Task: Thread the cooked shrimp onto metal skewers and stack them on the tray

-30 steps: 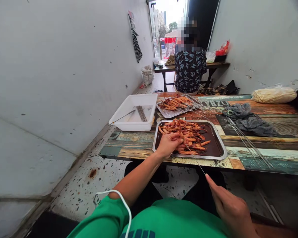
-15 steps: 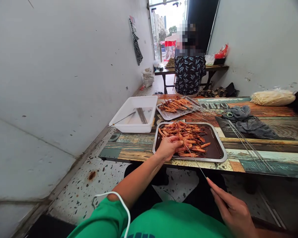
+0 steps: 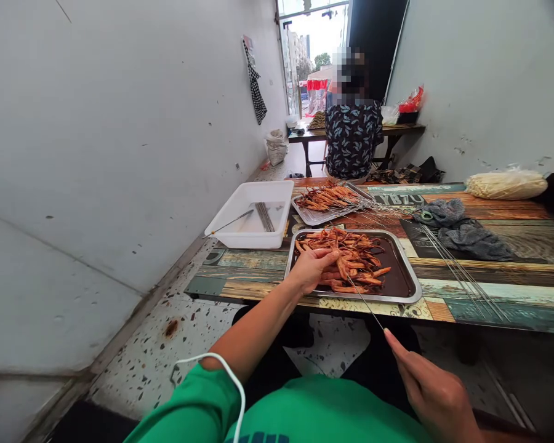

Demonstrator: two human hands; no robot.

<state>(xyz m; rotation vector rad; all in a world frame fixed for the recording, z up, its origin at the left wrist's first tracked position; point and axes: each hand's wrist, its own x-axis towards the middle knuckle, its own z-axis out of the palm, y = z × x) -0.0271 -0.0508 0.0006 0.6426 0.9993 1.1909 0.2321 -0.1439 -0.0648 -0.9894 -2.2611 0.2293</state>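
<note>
My left hand (image 3: 310,269) is closed, pinching a reddish-brown marinated meat piece (image 3: 343,264) between thumb and fingers above the near metal tray (image 3: 417,294). Many similar long, thin pieces (image 3: 367,252) lie heaped there in dark liquid. Low at the right, my right hand (image 3: 431,381) grips a thin metal skewer (image 3: 365,303). The skewer slants up to the left, and its far end meets the lower part of the held piece. How deep the tip sits, I cannot tell.
A white plastic tub (image 3: 240,237) with skewers stands at left. Behind, a second tray (image 3: 311,216) holds skewered pieces. Loose skewers (image 3: 466,274), a grey cloth (image 3: 475,239) and a bagged pale bundle (image 3: 505,184) lie right. A person (image 3: 354,138) sits at another table.
My left hand has shifted its grip slightly up on the meat piece, uncovering more of its lower part. The skewer stays at the piece, and my right hand has barely moved.
</note>
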